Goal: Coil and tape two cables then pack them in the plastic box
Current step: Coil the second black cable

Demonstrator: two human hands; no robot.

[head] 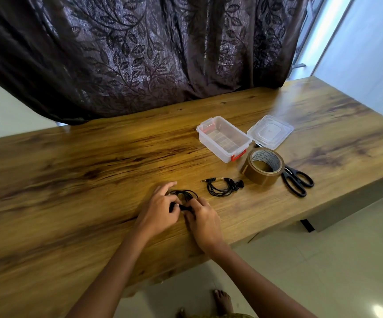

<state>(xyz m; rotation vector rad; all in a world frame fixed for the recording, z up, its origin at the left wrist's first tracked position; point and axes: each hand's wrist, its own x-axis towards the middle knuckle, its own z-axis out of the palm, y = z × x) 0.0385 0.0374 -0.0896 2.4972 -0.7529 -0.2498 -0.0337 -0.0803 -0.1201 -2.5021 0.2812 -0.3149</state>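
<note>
A dark leaf-patterned curtain (140, 53) hangs behind the wooden surface (71, 180), which fills most of your view. Your two forearms reach in from the near edge, and your left hand (157, 212) and right hand (205, 222) meet close to that edge, touching each other. Both hands have their fingers curled onto the black cable (184, 195). Its loops lie on the surface just beyond your knuckles, while a bunched part is pinched between the two hands. Your left forefinger stretches out flat on the wood beside the loops.

To the right and farther back, the clear plastic box (211, 146) with red latches stands open. Its lid (270, 131) lies flat just beside it on the right. Nearer to you than the lid, the roll of brown tape (254, 174) rests tilted. It leans over the black-handled scissors (297, 180), whose blades run under it.

Between the tape and your hands lies the coiled cable (222, 186). It is apart from both, with a small brown band at its top and its plug pointing left.
</note>
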